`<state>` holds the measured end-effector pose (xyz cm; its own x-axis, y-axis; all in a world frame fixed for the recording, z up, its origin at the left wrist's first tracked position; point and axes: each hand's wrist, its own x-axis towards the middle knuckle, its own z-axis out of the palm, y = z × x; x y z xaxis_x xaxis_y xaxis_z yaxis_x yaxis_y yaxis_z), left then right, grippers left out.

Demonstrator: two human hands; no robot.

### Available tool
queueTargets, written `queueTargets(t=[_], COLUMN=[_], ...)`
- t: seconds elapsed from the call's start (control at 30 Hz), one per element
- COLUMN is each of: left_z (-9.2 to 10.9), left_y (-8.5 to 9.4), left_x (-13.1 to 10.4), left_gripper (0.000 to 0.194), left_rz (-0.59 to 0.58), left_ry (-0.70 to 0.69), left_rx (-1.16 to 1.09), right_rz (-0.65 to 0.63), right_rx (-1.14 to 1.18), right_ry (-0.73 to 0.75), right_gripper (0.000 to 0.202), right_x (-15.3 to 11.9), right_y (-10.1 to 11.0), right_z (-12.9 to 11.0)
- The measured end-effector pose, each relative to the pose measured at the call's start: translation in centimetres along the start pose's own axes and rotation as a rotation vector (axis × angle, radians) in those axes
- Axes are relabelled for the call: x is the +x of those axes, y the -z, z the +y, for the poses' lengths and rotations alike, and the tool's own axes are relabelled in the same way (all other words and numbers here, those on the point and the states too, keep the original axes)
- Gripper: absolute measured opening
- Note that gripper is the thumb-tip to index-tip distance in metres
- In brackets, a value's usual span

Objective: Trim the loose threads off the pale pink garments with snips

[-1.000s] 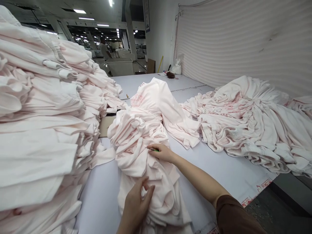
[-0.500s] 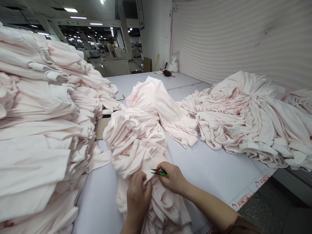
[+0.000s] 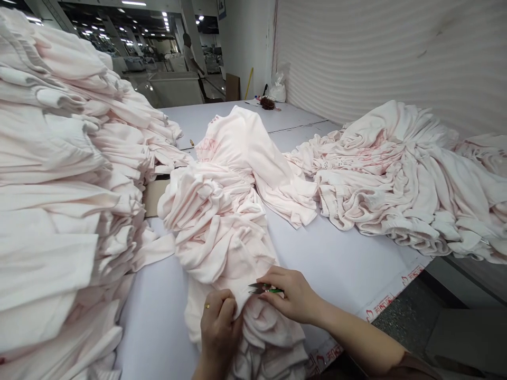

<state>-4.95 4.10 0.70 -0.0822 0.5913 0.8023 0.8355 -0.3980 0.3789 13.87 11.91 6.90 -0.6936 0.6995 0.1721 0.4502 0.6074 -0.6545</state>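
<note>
Holds in the left hand (image 3: 219, 319) a gathered fold of pale pink cloth (image 3: 241, 266), with fingers closed together and clamped on it, just beside the right hand (image 3: 293, 293). Grips in the right hand a small pair of green-handled snips (image 3: 259, 288), with fingers closed around the handle and dark blades pointing toward the raised fold. Cannot tell exactly from this view about any contact between blades and cloth, nor about the opening of the blades. Position of the cloth: at the near middle of the white table (image 3: 312, 253), in the front part of a rumpled bunch, between a tall stack of garments (image 3: 59, 174) at the left and a loose heap (image 3: 396, 174) at the right. Seems, as a judgement, to be in the middle of the work on this one fold: already gripped, already with the snips close to it, but without any visible cut piece or loose thread as proof of a completed cut. Not under the hands: a garment with red print (image 3: 245, 140) at the far end of the bunch, and also stack and heap, both large. Cannot tell, for these two, about being finished or waiting
</note>
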Motion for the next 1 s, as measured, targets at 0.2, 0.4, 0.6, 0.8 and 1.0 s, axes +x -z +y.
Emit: queueTargets(t=[0.2,0.4,0.6,0.8,1.0], left_z=[0.46,0.6,0.83,0.94,0.99], left_y=[0.02,0.06,0.1,0.21,0.26], left_x=[-0.03,-0.15,-0.12,-0.08,-0.09], left_gripper=[0.029,0.03,0.029,0.03,0.03], left_rz=[0.022,0.032,0.035,0.033,0.038], left_ry=[0.0,-0.022,-0.032,-0.01,0.002], left_rx=[-0.005,0.006,0.01,0.013,0.012], right_rz=[0.006,-0.033,-0.059,-0.041,-0.014], right_rx=[-0.137,-0.132,-0.125,-0.119,-0.137], right_ry=[0.026,0.03,0.045,0.032,0.028], right_gripper=[0.02,0.019,0.02,0.019,0.017], right_x=[0.32,0.57,0.68,0.69,0.62], right_y=[-0.58,-0.2,-0.42,-0.2,-0.42], right_z=[-0.56,-0.83,-0.88,-0.81,-0.63])
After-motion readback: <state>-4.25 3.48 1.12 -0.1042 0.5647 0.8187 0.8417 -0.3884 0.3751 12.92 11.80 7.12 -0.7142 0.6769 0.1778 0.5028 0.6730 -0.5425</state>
